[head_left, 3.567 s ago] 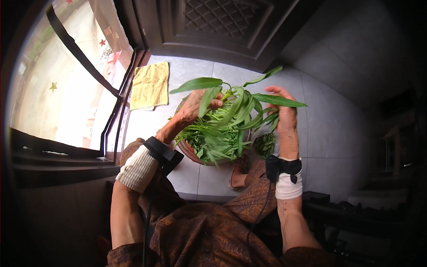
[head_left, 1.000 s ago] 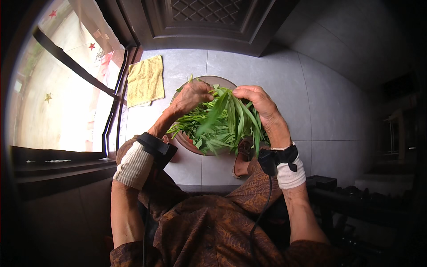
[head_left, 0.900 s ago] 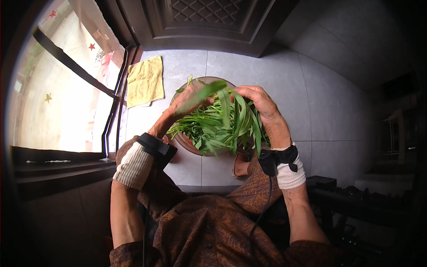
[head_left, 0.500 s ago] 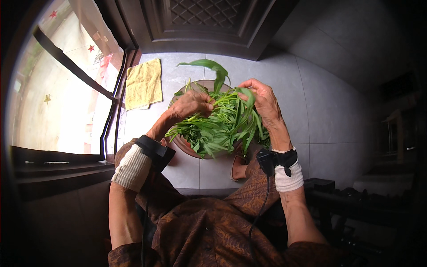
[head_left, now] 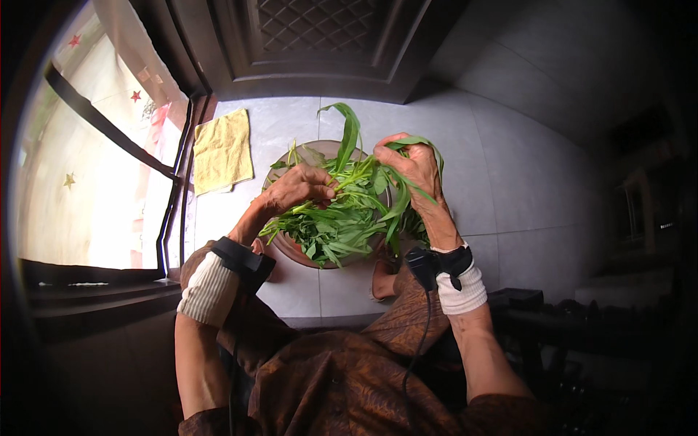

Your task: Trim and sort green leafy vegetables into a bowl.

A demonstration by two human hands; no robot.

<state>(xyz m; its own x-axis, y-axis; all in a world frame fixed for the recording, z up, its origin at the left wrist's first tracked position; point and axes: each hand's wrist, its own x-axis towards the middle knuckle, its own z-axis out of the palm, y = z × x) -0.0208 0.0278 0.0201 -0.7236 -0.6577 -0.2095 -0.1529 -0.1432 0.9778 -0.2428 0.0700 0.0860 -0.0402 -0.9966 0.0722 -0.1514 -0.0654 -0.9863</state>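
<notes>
A heap of leafy greens with long narrow leaves, looking like water spinach, lies over a round brownish basin on the floor. Above its left part, my left hand is closed, thumb and fingers pinching a pale green stem of the water spinach. My right hand is at the upper right of the heap, fingers bent and pinched on a leafy end of the greens. One long leaf hangs across the back of that hand, and another sticks up between both hands. The right fingertips are partly hidden.
A yellow cloth lies on the grey tiled floor left of the basin. Beyond it stands a dark panelled door. A bright glazed door frame runs along the left. Dark objects stand at the lower right.
The whole view has shifted slightly. My right hand has turned and drawn a little toward my left, and a leaf now drapes over its back. My left hand keeps its pinch on the stem.
</notes>
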